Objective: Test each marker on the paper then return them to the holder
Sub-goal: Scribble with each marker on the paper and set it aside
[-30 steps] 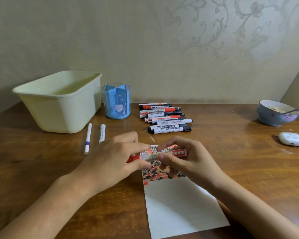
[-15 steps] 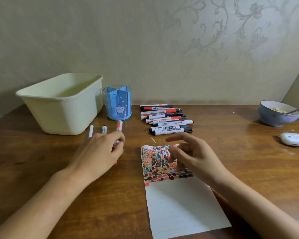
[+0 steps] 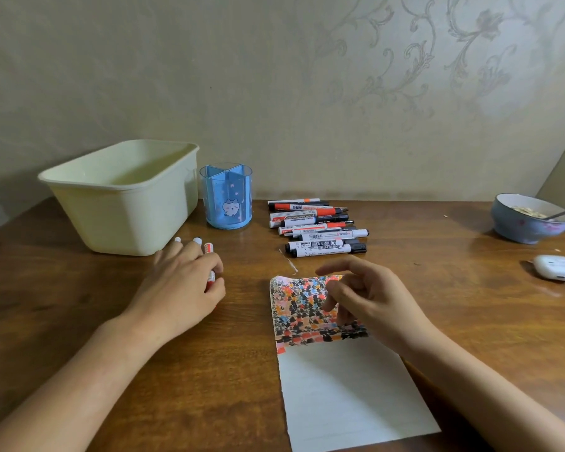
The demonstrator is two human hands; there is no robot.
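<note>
My left hand (image 3: pixel 183 282) lies on the table left of the paper, its thumb and fingers curled round a red marker (image 3: pixel 208 247) that lies on the wood. Just left of it, the tips of two white pens (image 3: pixel 197 240) stick out from under my fingers. My right hand (image 3: pixel 366 298) hovers over the scribbled top of the white paper (image 3: pixel 340 389), fingers loosely bent and holding nothing. The blue pen holder (image 3: pixel 226 203) stands behind, with no marker showing above its rim. Several red and black markers (image 3: pixel 317 228) lie in a pile to its right.
A pale green plastic tub (image 3: pixel 124 197) stands at the back left beside the holder. At the far right are a blue bowl with a spoon (image 3: pixel 529 220) and a small white case (image 3: pixel 556 267). The wall runs close behind the wooden table.
Both hands held the red marker over the paper. My left hand carried it left and laid it beside the two white pens. My right hand let go and stays above the paper.
</note>
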